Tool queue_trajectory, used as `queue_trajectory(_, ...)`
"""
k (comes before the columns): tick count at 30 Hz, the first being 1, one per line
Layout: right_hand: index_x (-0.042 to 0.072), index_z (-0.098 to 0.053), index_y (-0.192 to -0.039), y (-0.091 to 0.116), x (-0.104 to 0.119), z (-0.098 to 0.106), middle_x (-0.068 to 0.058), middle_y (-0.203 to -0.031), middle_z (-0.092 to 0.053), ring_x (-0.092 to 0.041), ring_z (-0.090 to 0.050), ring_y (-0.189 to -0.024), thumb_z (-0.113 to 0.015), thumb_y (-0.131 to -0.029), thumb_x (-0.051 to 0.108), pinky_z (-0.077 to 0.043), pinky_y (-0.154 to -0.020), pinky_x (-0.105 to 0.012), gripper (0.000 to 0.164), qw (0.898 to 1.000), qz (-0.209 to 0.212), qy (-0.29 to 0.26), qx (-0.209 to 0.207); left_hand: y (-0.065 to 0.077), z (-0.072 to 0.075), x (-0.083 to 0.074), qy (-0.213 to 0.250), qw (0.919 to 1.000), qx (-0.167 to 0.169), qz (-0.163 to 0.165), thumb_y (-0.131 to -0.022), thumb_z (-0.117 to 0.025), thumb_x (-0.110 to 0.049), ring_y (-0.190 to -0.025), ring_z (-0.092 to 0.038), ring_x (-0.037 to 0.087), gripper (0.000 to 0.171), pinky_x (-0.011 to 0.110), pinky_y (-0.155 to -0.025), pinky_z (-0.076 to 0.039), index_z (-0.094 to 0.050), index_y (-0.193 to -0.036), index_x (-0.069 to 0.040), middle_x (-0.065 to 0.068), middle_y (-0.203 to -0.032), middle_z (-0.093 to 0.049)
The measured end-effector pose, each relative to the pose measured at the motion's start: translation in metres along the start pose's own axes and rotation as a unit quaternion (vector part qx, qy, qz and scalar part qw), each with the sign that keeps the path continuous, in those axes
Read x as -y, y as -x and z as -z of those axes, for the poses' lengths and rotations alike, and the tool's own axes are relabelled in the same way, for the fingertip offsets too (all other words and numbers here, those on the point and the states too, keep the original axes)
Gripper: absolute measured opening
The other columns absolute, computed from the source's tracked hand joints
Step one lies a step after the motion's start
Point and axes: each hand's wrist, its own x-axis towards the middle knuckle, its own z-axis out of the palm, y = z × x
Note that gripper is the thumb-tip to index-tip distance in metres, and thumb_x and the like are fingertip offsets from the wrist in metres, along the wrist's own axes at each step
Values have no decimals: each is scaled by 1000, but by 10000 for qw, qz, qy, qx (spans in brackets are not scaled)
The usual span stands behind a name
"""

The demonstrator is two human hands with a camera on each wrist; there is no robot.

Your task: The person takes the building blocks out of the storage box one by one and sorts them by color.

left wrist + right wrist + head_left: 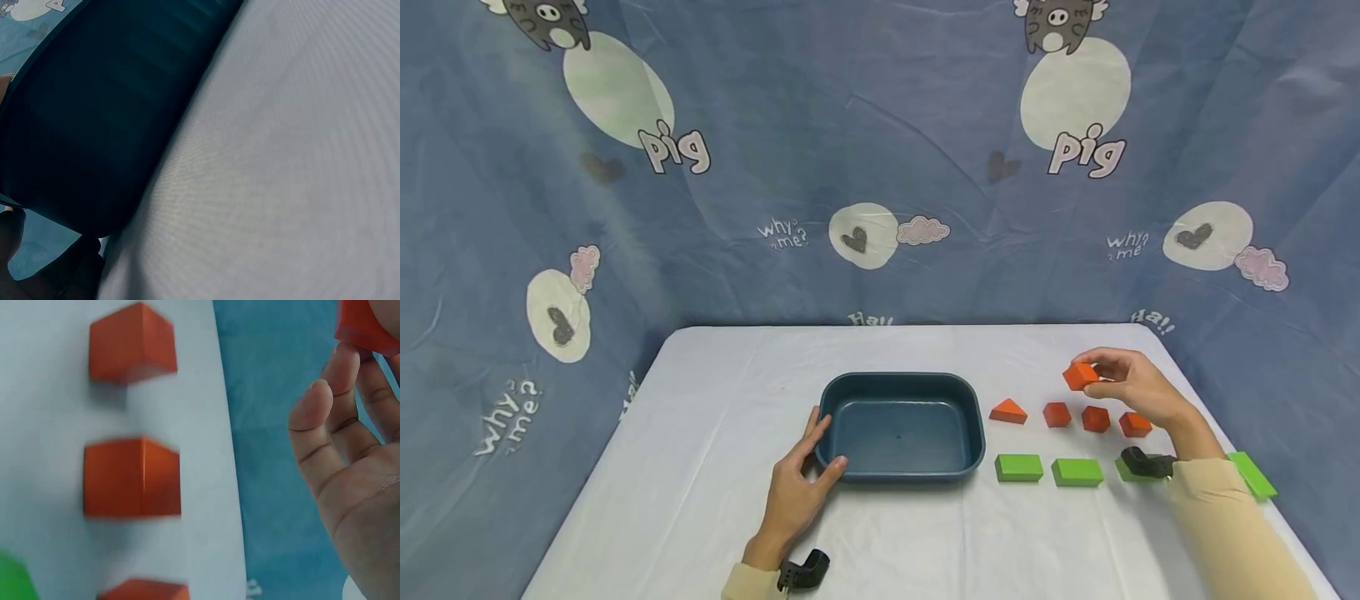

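My right hand (1138, 387) pinches an orange-red cube block (1080, 376) between thumb and fingertips, raised over the table's right side. In the right wrist view this cube block (361, 328) shows only partly, at the top right corner. Beneath the hand, several orange-red cube blocks (1057, 414) sit in a row, with an orange-red triangular block (1009, 411) at its left end. My left hand (797, 492) rests with fingers spread against the left side of a dark blue rectangular bin (898, 477), which holds nothing. Its fingertips (87, 245) are dark in the left wrist view.
Several green rectangular blocks (1019, 467) form a nearer row; one is partly covered by the right wrist's black camera (1146, 463), another (1252, 476) lies beside the right sleeve. A white cloth covers the table (715, 417). Behind hangs a blue printed curtain (880, 125).
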Motion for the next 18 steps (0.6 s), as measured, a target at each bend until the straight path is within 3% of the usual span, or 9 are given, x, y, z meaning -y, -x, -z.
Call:
queue_trajectory(5,-2,-64,-125,12,-10,12,-1,-110,-74,-14,-70,-97,-76,-91,6,-54,-82,-21,37,9993,-246,174,-224,0,0,0,-37,10000,-6,-42,-90,-80,-15,-146,-36,25,65,13,-111,-29,-53,-149,-6,12,-161,-36)
queue_trajectory(12,-2,-63,-129,29,-21,30,5,-109,-73,-6,-68,-96,-76,-92,12,-51,-80,-17,41,9958,-553,512,-518,-1,6,-43,29,10000,-16,-74,-87,-78,-1,-143,-37,42,63,11,-110,-29,-52,-144,7,20,-157,-36)
queue_trajectory(18,-2,-61,-130,41,-29,43,11,-107,-72,0,-65,-94,-75,-94,17,-51,-78,-18,43,9905,-944,717,-696,-2,7,-45,18,10000,4,-64,-87,-78,-1,-142,-38,42,63,12,-110,-30,-52,-144,7,20,-157,-36)
